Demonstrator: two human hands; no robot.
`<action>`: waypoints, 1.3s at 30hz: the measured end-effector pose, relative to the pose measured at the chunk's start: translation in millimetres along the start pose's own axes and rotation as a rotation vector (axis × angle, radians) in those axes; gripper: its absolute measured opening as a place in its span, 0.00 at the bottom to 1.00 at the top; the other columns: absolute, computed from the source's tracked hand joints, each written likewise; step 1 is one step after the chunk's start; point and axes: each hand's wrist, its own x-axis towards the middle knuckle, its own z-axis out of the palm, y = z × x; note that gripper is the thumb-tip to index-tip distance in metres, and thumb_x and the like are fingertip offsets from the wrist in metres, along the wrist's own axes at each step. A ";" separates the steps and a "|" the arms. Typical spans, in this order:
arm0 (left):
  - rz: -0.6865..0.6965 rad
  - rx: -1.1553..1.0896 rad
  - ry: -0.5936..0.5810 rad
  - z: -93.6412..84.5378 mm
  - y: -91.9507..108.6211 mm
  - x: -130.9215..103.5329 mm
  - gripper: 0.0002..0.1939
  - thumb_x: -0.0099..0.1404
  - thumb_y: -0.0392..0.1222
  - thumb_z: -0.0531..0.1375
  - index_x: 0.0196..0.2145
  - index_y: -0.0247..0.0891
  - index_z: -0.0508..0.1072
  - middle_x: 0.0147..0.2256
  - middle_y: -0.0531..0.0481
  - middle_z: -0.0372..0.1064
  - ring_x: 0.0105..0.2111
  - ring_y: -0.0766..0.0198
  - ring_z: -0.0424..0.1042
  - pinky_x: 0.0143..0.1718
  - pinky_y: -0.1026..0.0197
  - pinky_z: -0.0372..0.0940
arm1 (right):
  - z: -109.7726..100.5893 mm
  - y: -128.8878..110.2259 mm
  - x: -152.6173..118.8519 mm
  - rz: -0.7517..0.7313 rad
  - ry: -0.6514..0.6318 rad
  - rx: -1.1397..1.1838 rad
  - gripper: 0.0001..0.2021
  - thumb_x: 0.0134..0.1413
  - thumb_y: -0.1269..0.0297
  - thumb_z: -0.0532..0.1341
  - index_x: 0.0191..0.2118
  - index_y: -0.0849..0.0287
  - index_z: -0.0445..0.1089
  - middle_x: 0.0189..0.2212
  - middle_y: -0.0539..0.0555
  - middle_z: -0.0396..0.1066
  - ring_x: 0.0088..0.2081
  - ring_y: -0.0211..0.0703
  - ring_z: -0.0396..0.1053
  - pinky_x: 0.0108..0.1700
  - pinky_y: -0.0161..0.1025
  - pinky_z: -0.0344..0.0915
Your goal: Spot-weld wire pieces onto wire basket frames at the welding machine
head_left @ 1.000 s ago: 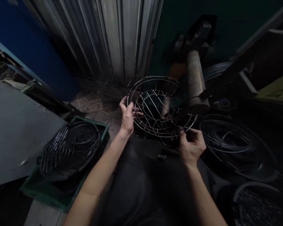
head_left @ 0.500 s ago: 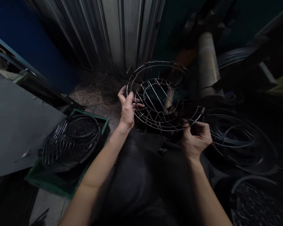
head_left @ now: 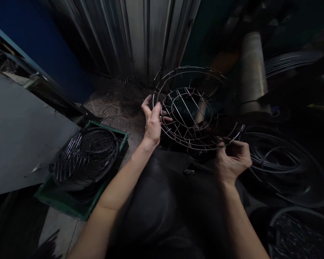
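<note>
A round wire rack point(head_left: 185, 108) with concentric rings and straight crossbars is held up in front of me, tilted. My left hand point(head_left: 152, 124) grips its left side, thumb on the near side and fingers reaching through the wires. At the lower right rim, my right hand point(head_left: 233, 158) pinches the wire between thumb and fingers. Part of the rack's right side is lost in the dark against the machine behind it.
To the left, a green crate point(head_left: 43, 196) holds a stack of round wire grids point(head_left: 97, 144). A thick metal cylinder point(head_left: 253, 68) stands behind the rack on the right. Wire coils point(head_left: 278, 158) and a container of small metal pieces point(head_left: 297, 233) lie at right.
The camera view has turned slightly left, so everything sits further right in the picture. Both hands keep the same hold on the wire rack.
</note>
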 end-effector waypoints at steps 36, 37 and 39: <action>0.043 0.018 -0.013 -2.7 9.5 0.2 0.26 0.59 0.44 0.57 0.52 0.45 0.51 0.34 0.55 0.62 0.26 0.72 0.67 0.26 0.69 0.66 | -90.4 25.0 45.6 0.128 -0.201 -0.055 0.20 0.49 0.49 0.62 0.43 0.57 0.74 0.41 0.55 0.75 0.42 0.46 0.72 0.49 0.47 0.67; 0.042 0.012 -0.017 -3.1 9.3 0.5 0.25 0.59 0.44 0.58 0.52 0.45 0.51 0.34 0.55 0.62 0.26 0.73 0.67 0.26 0.69 0.66 | -96.3 25.7 45.5 0.133 -0.194 -0.070 0.20 0.49 0.49 0.62 0.42 0.57 0.74 0.40 0.54 0.75 0.42 0.46 0.72 0.49 0.47 0.67; 0.038 -0.004 -0.023 -3.9 8.1 1.7 0.26 0.59 0.44 0.58 0.51 0.45 0.51 0.35 0.54 0.62 0.26 0.73 0.67 0.26 0.69 0.66 | -107.4 26.3 46.4 0.139 -0.184 -0.100 0.19 0.49 0.48 0.62 0.42 0.55 0.75 0.40 0.54 0.75 0.42 0.47 0.72 0.48 0.47 0.67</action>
